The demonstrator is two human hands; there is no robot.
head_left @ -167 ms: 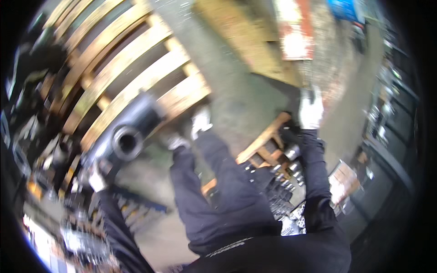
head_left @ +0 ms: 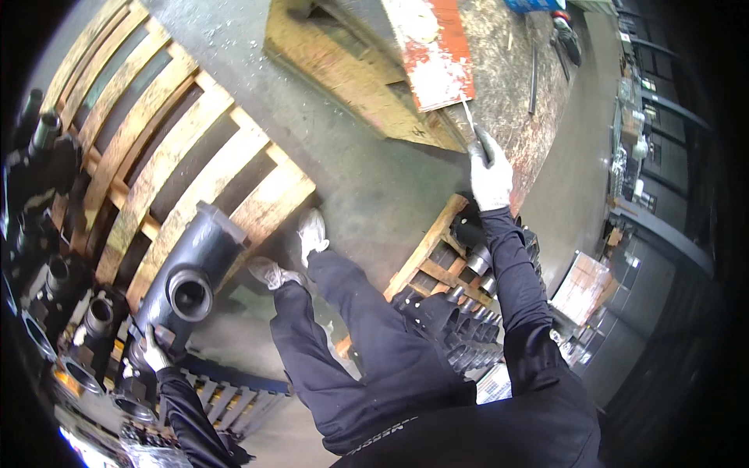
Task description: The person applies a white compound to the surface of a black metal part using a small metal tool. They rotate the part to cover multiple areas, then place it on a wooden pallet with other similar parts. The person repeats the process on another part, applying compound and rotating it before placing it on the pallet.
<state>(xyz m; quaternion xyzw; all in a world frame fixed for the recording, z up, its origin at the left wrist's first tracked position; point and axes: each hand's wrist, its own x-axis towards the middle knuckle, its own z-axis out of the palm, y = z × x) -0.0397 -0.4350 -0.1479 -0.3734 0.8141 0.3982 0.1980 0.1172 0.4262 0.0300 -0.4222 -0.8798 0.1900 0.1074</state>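
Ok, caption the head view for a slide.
The right hand holds a dark-handled tool beside a red panel; the left hand is at a black pipe fitting.

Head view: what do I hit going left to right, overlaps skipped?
White-gloved left hand → pair of white-covered shoes → flat red panel with white patches → white-gloved right hand holding a thin black-handled tool → thin dark straight rod → brown-and-white box.

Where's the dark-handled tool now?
Head view, right of centre: the dark-handled tool is in the right hand, its thin tip at the near edge of the red board.
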